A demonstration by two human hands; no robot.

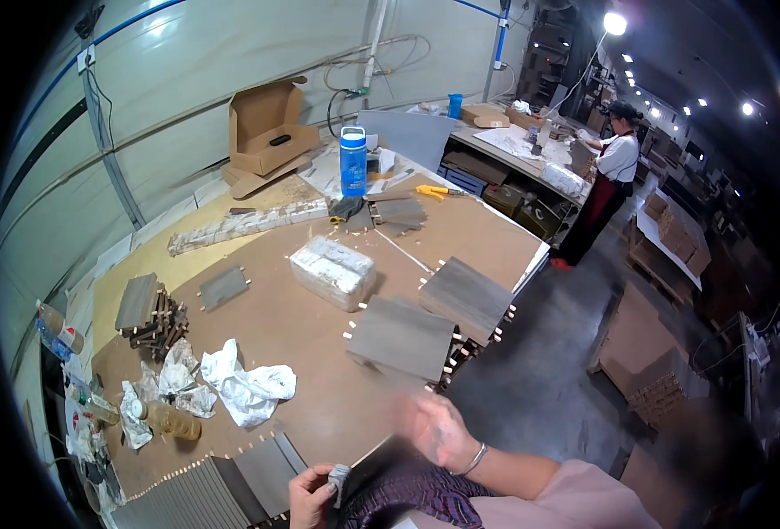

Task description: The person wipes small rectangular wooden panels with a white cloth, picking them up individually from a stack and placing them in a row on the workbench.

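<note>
Fingers of our left hand (pixel 309 494) are closed narrowly on a small grey wad (pixel 339 483), apparently crumpled cloth. Our right hand (pixel 445 435) is opened out, its palm in view with a grey smudge on it. We see nothing in its grasp, but its fingertips are too blurred for us to tell how widely they are spread.

To handle the wad well, we judge that we should:
1. Keep it folded compactly, so that no loose corner snags on the wooden dowels (pixel 227 457).
2. Grip it lightly but securely, exposing enough material beyond the fingertips to keep nails off any panel face.
3. Check the smudged palm before touching a panel; residue could transfer to the finish.
4. Steady any panel by its edges, using the free hand.

The wad sits directly at the left fingertips and projects to their right. Left of that hand, the row of grey panels (pixel 183 495) stands packed on edge; its nearest panel (pixel 271 469) leans just beside our fingers, and we cannot tell whether they touch. Our right hand is above and to the right of the wad, apart from it, with a stack of grey panels (pixel 399 337) near its fingers on the far side.
</note>
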